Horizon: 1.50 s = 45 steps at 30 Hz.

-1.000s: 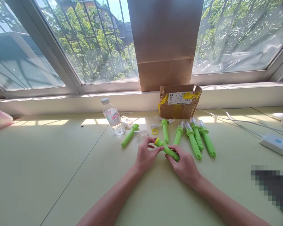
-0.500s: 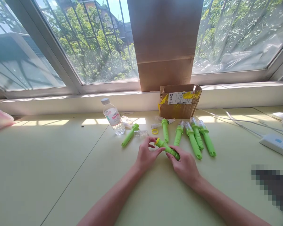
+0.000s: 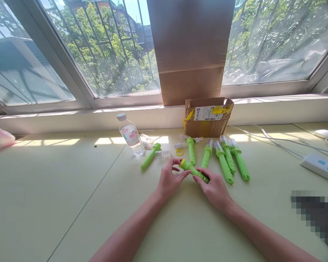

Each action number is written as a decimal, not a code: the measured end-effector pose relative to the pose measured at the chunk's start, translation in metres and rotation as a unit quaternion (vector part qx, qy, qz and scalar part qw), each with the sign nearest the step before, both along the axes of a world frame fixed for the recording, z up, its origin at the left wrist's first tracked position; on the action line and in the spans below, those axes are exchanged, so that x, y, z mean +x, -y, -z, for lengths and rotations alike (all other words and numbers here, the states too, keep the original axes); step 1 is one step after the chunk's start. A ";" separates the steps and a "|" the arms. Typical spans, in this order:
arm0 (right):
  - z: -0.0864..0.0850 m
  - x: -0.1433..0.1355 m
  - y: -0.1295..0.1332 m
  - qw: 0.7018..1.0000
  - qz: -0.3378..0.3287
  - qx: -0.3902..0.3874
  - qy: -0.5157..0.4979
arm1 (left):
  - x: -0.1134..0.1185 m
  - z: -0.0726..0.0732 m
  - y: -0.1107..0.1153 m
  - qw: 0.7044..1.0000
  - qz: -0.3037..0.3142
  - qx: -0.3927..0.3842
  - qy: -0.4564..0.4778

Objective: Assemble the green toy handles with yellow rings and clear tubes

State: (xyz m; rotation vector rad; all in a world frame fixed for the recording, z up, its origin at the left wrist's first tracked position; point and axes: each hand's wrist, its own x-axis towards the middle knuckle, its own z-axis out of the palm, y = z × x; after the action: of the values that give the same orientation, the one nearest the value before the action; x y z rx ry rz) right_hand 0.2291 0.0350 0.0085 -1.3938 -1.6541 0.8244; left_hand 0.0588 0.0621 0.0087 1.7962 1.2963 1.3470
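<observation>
My right hand point(image 3: 214, 187) is closed around the lower part of a green flashlight handle point(image 3: 192, 171), which lies tilted with its wider end up and to the left. A yellow ring point(image 3: 182, 163) sits around that wider end. My left hand point(image 3: 171, 178) grips the same end, with its index finger at the ring and its thumb against the green body. Just beyond my hands lie a loose yellow ring point(image 3: 179, 152), a clear ribbed cap point(image 3: 163, 155) and a capless green handle point(image 3: 151, 156). Another green handle point(image 3: 191, 151) lies near a white tube.
Several green handles with clear caps point(image 3: 223, 162) lie to the right. A water bottle point(image 3: 131, 135) stands at the back left, a cardboard box point(image 3: 206, 125) by the window sill. A power strip point(image 3: 322, 167) with white cables is at the far right, a pinkish bag point(image 3: 0, 139) far left.
Both hands keep their hold on the green handle. My right hand has shifted very slightly; the other things lie where they were.
</observation>
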 end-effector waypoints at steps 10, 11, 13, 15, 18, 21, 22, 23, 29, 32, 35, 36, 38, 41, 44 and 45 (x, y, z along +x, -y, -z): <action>-0.004 0.004 -0.003 1.000 -0.010 -0.027 -0.008 | 0.001 -0.003 0.002 0.999 0.047 -0.017 0.009; -0.004 0.004 -0.003 1.000 -0.010 -0.026 -0.003 | 0.001 -0.003 0.002 0.999 0.047 -0.018 0.010; -0.005 0.004 -0.002 1.000 -0.012 -0.021 0.007 | 0.001 -0.003 0.002 0.999 0.045 -0.019 0.009; -0.005 0.004 -0.001 1.000 -0.013 -0.017 0.016 | 0.002 -0.002 0.003 0.999 0.043 -0.016 0.007; -0.005 0.003 0.000 0.999 -0.013 -0.020 0.022 | 0.001 -0.003 0.004 0.999 0.049 -0.007 -0.004; -0.006 0.003 0.000 0.999 -0.014 -0.027 0.021 | 0.001 -0.003 0.005 0.998 0.058 -0.004 -0.012; -0.006 0.003 0.000 0.999 -0.015 -0.029 0.021 | 0.001 -0.003 0.005 0.998 0.060 -0.006 -0.012; -0.007 0.003 0.000 0.999 -0.016 -0.032 0.022 | 0.001 -0.003 0.004 0.998 0.060 -0.007 -0.011; -0.007 0.003 -0.001 0.998 -0.018 -0.024 0.048 | -0.001 0.000 0.001 0.999 0.041 -0.020 -0.004; -0.007 0.003 -0.001 0.996 -0.018 0.002 0.088 | -0.003 0.001 0.001 0.999 0.036 -0.027 -0.008; -0.005 0.002 -0.001 0.992 -0.024 0.020 0.125 | -0.005 0.003 0.002 1.000 0.023 -0.009 -0.011; -0.005 0.002 -0.001 0.991 -0.028 0.025 0.132 | -0.005 0.004 0.003 1.000 0.015 0.002 -0.014; -0.004 0.002 0.000 0.989 -0.035 0.031 0.140 | -0.005 0.004 0.004 0.999 0.003 0.025 -0.023; -0.002 0.002 0.002 0.988 -0.022 0.054 0.143 | -0.005 0.004 0.005 0.998 -0.002 0.051 -0.044; -0.001 0.000 0.006 0.982 0.011 0.104 0.157 | -0.006 0.004 0.005 0.997 -0.015 0.062 -0.052; -0.001 -0.001 0.007 0.978 0.021 0.119 0.168 | -0.006 0.004 0.004 0.997 -0.023 0.062 -0.050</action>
State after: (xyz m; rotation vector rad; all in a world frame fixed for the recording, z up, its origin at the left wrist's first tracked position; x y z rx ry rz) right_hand 0.2282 0.0281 0.0092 -1.4477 -1.8980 0.3621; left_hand 0.0529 0.0579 0.0048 1.9509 1.3391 1.4047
